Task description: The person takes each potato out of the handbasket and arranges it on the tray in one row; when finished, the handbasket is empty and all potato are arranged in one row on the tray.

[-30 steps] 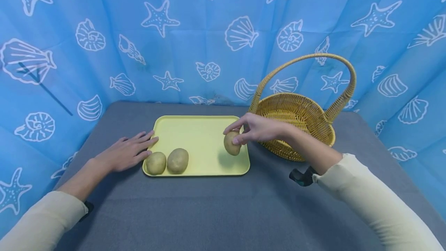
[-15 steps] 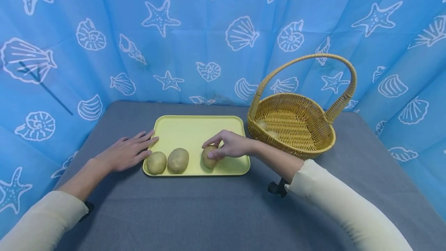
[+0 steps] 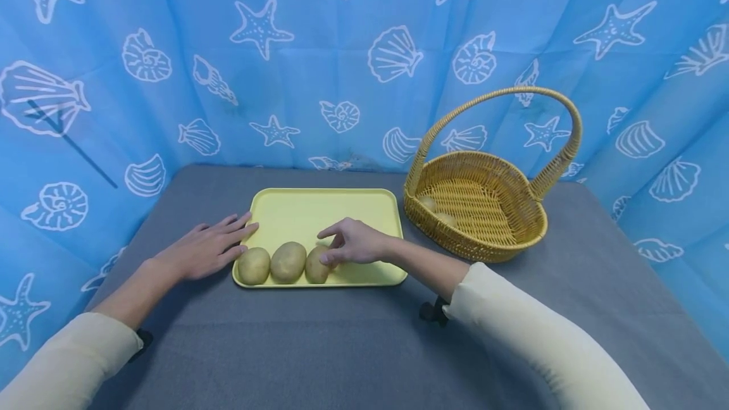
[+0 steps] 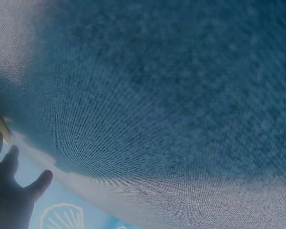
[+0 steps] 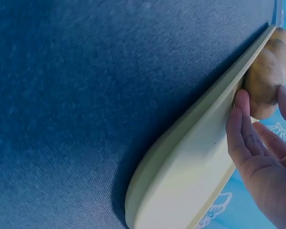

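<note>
Head view: right fingers (image 3: 331, 231) touch rightmost potato (image 3: 315, 266) on yellow tray (image 3: 307, 211).

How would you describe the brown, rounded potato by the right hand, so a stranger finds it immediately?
On the grey cloth-covered table, find the rectangular yellow tray. Three brown, rounded potatoes line its near edge. Choose the rightmost potato: in the head view, it alone is partly covered by the person's right hand.
</note>
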A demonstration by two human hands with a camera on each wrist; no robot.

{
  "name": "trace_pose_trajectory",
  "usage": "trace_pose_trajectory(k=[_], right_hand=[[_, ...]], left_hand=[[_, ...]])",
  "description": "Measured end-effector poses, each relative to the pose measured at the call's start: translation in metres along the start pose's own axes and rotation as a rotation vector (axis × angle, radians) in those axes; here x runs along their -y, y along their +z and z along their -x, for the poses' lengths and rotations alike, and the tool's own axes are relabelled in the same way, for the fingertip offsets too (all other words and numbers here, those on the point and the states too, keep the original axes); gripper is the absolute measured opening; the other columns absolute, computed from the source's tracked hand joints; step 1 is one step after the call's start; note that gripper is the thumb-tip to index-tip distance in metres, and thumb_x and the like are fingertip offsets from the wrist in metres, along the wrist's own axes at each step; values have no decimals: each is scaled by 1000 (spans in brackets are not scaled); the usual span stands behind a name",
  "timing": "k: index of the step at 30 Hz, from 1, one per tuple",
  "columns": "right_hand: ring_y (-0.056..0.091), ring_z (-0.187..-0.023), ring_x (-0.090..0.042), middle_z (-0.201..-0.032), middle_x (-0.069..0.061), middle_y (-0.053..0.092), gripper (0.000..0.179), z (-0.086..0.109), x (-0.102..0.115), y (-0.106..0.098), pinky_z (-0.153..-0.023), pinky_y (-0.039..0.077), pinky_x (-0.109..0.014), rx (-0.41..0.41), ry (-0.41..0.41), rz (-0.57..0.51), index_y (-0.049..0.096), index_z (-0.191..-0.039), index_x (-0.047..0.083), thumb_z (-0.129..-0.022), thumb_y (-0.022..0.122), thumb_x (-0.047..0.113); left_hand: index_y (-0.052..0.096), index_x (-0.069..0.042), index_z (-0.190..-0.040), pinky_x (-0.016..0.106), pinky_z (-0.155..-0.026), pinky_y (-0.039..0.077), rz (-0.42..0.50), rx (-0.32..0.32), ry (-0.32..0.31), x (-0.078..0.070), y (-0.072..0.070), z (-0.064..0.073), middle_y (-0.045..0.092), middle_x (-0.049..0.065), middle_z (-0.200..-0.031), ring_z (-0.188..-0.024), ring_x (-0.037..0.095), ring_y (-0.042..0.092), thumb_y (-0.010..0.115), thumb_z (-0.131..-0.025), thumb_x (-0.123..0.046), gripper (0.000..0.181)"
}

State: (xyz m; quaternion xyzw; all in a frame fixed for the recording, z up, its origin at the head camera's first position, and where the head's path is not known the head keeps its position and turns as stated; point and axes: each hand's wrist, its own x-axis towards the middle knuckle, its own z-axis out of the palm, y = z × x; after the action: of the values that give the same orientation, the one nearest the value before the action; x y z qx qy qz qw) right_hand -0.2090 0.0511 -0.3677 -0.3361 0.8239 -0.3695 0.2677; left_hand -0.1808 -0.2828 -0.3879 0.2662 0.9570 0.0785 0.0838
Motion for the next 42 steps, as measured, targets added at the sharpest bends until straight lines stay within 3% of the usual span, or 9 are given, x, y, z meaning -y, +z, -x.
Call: trace_pose_trajectory(k=[9,13,19,24,29,35,42], right_hand=[[73,-94,-19,-107,-13,74,59,13,12,-15,-85,53,-28,68,22,98,46,-145,-3,-97,68,20],[70,-101,-23,-118,-16,69,54,30,17,-34,-87,54,-31,80,12,149,50,-144,2,-97,67,21],[64,-115,-27,-129,-18,62,47,66,17,-72,-94,52,-35,88,-23,108,54,-140,2,-97,66,17],[63,-113,-25,-121,-10,66,41,94,5,-101,-94,52,-39,24,4,86,60,-134,2,-96,68,14],[63,-113,-25,-122,-12,66,40,115,-16,-122,-93,53,-40,-49,72,82,61,-133,2,-96,68,16],[66,-107,-27,-121,-17,66,41,128,-33,-141,-93,52,-46,-103,116,12,60,-133,-1,-97,67,17],[62,-114,-34,-129,-20,62,44,136,-44,-158,-96,51,-49,-97,203,-15,57,-134,-4,-98,66,19]], left_hand=[[35,-17,-157,74,-104,23,5,-6,3,1,1,0,25,13,-163,-146,44,25,38,-107,-45,57],[35,-17,-157,75,-103,23,7,-6,2,1,1,0,25,13,-163,-146,44,25,38,-107,-44,57],[35,-17,-157,75,-104,22,9,-5,-4,0,1,0,25,13,-163,-146,44,25,37,-107,-45,57],[35,-17,-157,75,-104,22,13,-6,-6,0,0,1,25,14,-163,-146,43,24,38,-107,-45,57],[35,-16,-156,74,-104,23,6,-10,0,1,0,2,25,14,-163,-146,43,25,38,-107,-45,57],[35,-16,-157,74,-104,23,12,-8,3,1,1,1,25,14,-163,-146,43,24,37,-108,-45,57],[35,-16,-157,74,-104,23,10,-9,2,0,1,1,25,14,-163,-146,43,24,37,-108,-45,57]])
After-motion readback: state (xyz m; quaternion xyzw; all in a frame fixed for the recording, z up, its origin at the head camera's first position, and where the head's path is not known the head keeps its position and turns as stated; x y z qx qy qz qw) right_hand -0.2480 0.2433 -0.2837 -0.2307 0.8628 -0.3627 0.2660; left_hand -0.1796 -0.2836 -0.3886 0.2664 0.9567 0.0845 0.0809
